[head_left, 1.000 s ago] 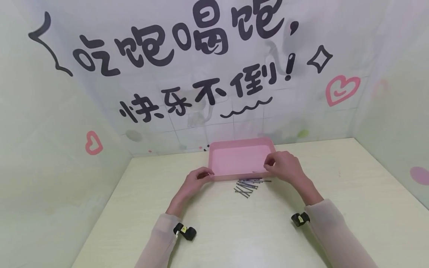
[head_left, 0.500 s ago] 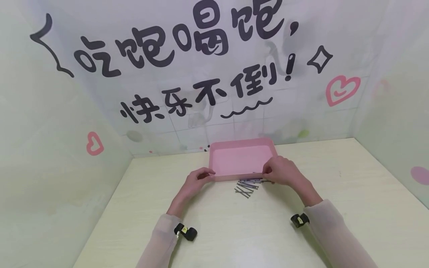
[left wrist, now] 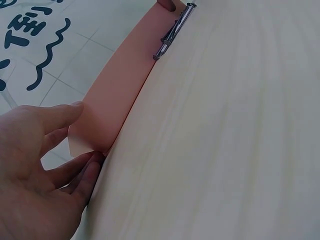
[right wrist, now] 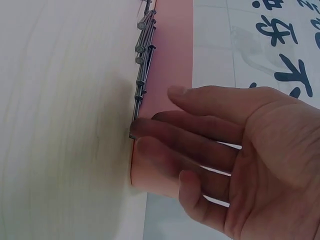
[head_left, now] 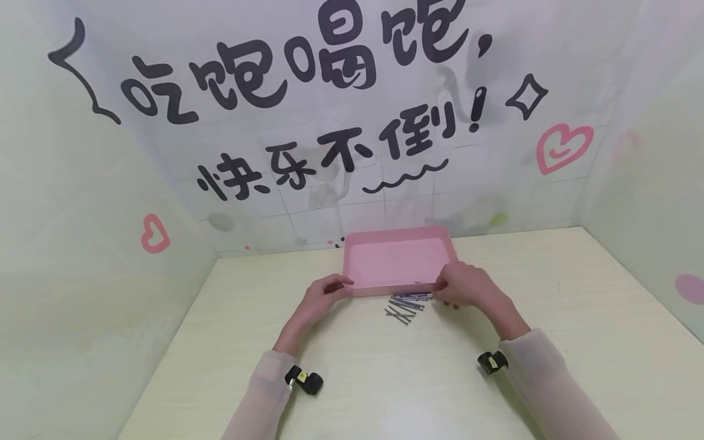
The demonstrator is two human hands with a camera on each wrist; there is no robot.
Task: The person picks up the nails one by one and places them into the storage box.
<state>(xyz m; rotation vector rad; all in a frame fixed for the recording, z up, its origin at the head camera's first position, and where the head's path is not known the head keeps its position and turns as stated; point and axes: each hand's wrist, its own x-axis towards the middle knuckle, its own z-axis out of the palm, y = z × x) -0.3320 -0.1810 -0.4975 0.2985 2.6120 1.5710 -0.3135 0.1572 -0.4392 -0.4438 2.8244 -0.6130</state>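
Observation:
A shallow pink tray (head_left: pixel 398 260) stands at the back of the table. My left hand (head_left: pixel 324 296) holds its front left corner. In the left wrist view the thumb lies at the top of the tray wall (left wrist: pixel 112 95) and the curled fingers at the bottom corner. Several long metal nails (head_left: pixel 406 307) lie loosely heaped along the tray's front wall. My right hand (head_left: pixel 467 284) is at the front right corner, with its fingertips at the end of the outermost nail (right wrist: pixel 136 115). Its thumb stands apart from the fingers.
Behind the tray rises a white printed backdrop (head_left: pixel 308 226), with white side panels (head_left: pixel 82 293) left and right. The pale wooden table (head_left: pixel 396 379) spreads in front of the nails. A small dark sliver shows just inside the tray's front wall.
My right hand has come down from above the tray's right corner to the right end of the nails, hiding the tip that stuck out there. My left hand has kept its place.

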